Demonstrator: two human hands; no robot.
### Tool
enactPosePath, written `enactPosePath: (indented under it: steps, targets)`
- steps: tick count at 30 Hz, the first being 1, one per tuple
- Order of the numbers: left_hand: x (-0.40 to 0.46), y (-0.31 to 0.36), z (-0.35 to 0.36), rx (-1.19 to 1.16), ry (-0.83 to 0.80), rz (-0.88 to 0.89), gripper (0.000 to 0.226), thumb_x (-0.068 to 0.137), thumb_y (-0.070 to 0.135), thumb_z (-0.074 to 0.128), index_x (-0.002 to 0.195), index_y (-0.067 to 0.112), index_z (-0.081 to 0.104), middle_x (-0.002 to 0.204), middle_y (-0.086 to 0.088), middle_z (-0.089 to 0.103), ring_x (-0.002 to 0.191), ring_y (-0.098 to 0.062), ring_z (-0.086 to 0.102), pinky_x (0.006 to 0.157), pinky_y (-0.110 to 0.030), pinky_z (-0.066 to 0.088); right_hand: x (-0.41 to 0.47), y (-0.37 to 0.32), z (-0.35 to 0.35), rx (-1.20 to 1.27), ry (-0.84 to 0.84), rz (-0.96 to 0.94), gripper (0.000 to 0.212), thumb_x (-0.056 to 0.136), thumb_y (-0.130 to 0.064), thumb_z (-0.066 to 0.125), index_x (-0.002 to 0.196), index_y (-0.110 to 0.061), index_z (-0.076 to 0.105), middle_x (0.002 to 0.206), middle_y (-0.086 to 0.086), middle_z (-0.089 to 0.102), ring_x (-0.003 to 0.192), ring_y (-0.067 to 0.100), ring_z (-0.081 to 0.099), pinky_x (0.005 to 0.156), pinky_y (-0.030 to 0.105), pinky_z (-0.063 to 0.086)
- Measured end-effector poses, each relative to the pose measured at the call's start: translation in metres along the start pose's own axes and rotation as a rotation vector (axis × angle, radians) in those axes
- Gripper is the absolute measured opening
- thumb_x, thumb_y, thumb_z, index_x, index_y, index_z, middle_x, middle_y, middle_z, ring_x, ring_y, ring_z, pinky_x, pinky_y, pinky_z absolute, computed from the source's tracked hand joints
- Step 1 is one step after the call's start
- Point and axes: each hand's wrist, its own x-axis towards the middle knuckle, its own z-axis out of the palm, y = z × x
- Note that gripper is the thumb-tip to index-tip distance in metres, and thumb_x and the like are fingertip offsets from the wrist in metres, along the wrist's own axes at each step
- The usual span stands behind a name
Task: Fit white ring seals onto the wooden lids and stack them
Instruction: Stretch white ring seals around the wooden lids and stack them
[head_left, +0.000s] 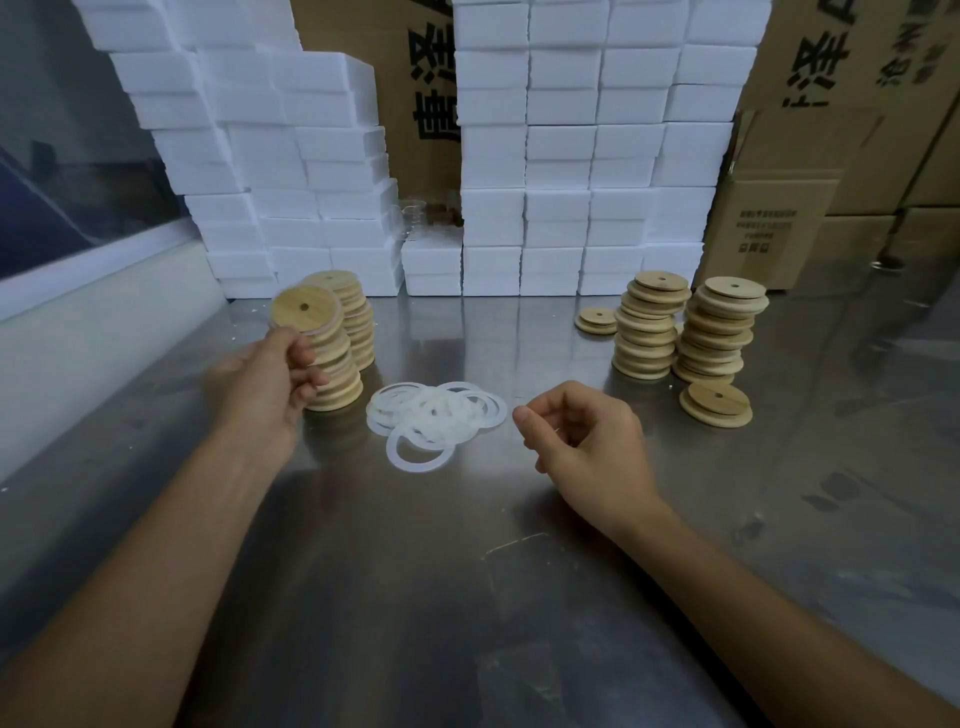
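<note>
At left, two finished stacks (343, 332); my left hand (260, 384) pinches a sealed lid (305, 310) (top-bound). Right hand (582, 436) loosely curled, empty. Remaining: bare lids (691, 327), loose seals (434, 415).

I see large black Chinese characters, turned sideways and partly hidden, on the tall cardboard cartons (415, 104). A smaller brown box (763, 228) carries small black print, too blurred to read.
</note>
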Motion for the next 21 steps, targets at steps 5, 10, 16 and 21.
enactPosePath:
  steps: [5,10,16,21]
  targets:
    - [0.008,-0.004,-0.004,0.027,0.015,-0.013,0.021,0.092,0.015,0.059,0.072,0.015,0.056,0.042,0.01,0.051,0.036,-0.002,0.049,0.036,-0.012,0.035,0.001,0.003,0.001,0.032,-0.015,0.01,0.014,0.088,-0.021,0.073,0.075,-0.019,0.067,0.061,-0.001,0.066,0.058,0.025,0.062,0.059,0.045,0.057]
    - [0.008,-0.007,-0.004,0.046,0.02,-0.011,0.019,0.096,0.019,0.058,0.077,0.015,0.059,0.051,0.008,0.055,0.037,-0.003,0.05,0.038,-0.013,0.037,0.001,0.003,0.001,0.034,-0.025,0.019,0.013,0.087,-0.021,0.073,0.075,-0.02,0.068,0.061,-0.002,0.067,0.056,0.017,0.062,0.058,0.039,0.057]
    - [0.002,-0.009,-0.005,0.065,0.041,0.001,0.018,0.095,0.021,0.061,0.079,0.015,0.063,0.062,0.004,0.057,0.04,-0.004,0.051,0.039,-0.013,0.039,0.0,0.003,0.001,0.028,-0.028,0.028,0.015,0.087,-0.021,0.073,0.074,-0.021,0.067,0.06,-0.004,0.066,0.055,0.013,0.061,0.057,0.033,0.057]
    - [-0.011,-0.02,0.001,0.203,0.035,0.103,0.019,0.089,0.017,0.064,0.07,0.015,0.062,0.055,0.001,0.054,0.036,-0.007,0.045,0.038,-0.019,0.035,0.002,0.005,-0.001,-0.015,0.031,0.03,0.014,0.087,-0.023,0.073,0.075,-0.021,0.068,0.062,-0.004,0.067,0.06,0.014,0.064,0.06,0.034,0.058]
